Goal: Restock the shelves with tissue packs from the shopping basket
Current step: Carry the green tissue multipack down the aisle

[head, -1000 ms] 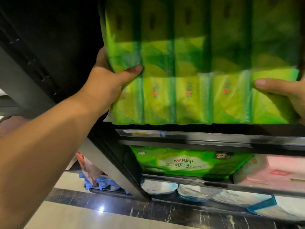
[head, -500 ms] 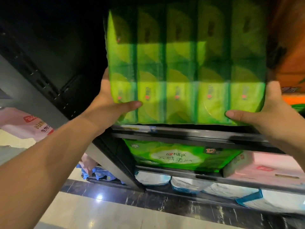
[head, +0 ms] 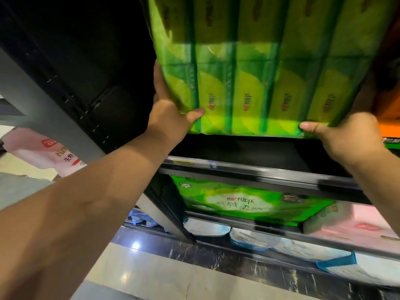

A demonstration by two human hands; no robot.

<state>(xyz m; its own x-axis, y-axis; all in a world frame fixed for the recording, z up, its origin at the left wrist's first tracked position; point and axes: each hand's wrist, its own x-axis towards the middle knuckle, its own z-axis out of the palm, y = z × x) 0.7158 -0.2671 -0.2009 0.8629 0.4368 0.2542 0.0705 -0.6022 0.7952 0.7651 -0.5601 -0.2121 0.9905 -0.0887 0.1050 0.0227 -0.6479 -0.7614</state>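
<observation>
A large green tissue pack (head: 255, 83), a see-through wrap round rows of smaller green packs, is held up in the dark opening of the upper shelf, filling the top of the view. The left hand (head: 171, 120) grips its lower left corner: the thumb lies flat across the front face and the fingers (head: 159, 87) run up the left side, their tips hidden behind the wrap. The right hand (head: 348, 137) grips the lower right corner in the same way, thumb on the front near the bottom edge, the other fingers out of sight round the side. The pack's bottom edge sits just above the black shelf board (head: 238, 148); whether it touches the board I cannot tell. Below the shelf's front rail (head: 259, 174), a second green pack (head: 249, 202) lies on the next shelf down, with a pink pack (head: 363, 221) just beside it on the right. White packs (head: 249, 239) fill the lowest shelf, near the glossy floor (head: 151, 269). Another pink pack (head: 41, 150) shows far left, beyond the shelf's upright.
</observation>
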